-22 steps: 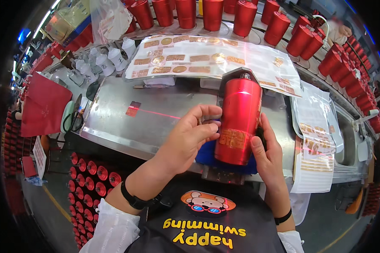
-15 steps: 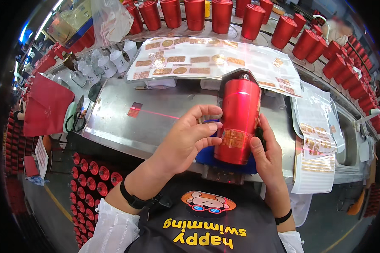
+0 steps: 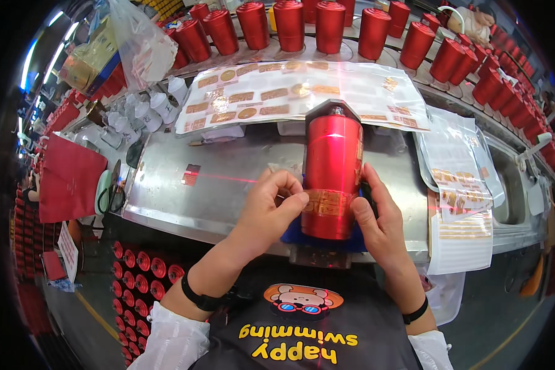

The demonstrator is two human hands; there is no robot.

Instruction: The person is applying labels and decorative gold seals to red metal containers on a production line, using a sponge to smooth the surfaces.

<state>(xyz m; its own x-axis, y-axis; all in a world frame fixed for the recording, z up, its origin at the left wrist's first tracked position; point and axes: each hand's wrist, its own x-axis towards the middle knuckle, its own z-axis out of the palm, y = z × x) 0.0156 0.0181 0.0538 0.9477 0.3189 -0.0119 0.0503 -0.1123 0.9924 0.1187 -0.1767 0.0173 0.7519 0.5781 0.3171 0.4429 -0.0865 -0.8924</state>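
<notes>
A tapered red bottle (image 3: 334, 154) stands in front of me on a stand with a blue base, a dark angular plate behind its top. Round its lower part lies a gold decal (image 3: 327, 202) on clear film. My left hand (image 3: 266, 206) is closed, thumb and forefinger pinched at the decal's left edge. My right hand (image 3: 379, 225) lies along the bottle's right side, thumb touching near the decal's right end. Its fingers are stretched and apart, partly hidden behind the bottle. A small red-and-gold decal piece (image 3: 191, 174) lies on the metal worktop (image 3: 166, 200).
Behind the bottle lies a large decal sheet (image 3: 277, 92); more sheets (image 3: 456, 179) hang at the right beside a sink (image 3: 510, 206). Red bottles (image 3: 290, 28) line the far conveyor. White squeeze bottles (image 3: 162, 106) and scissors (image 3: 114, 194) are at left. A co-worker (image 3: 475, 21) is far right.
My left fingers have closed into a pinch at the decal's left edge. The decal's left end now lies closer to the bottle's front. The whole view has shifted slightly.
</notes>
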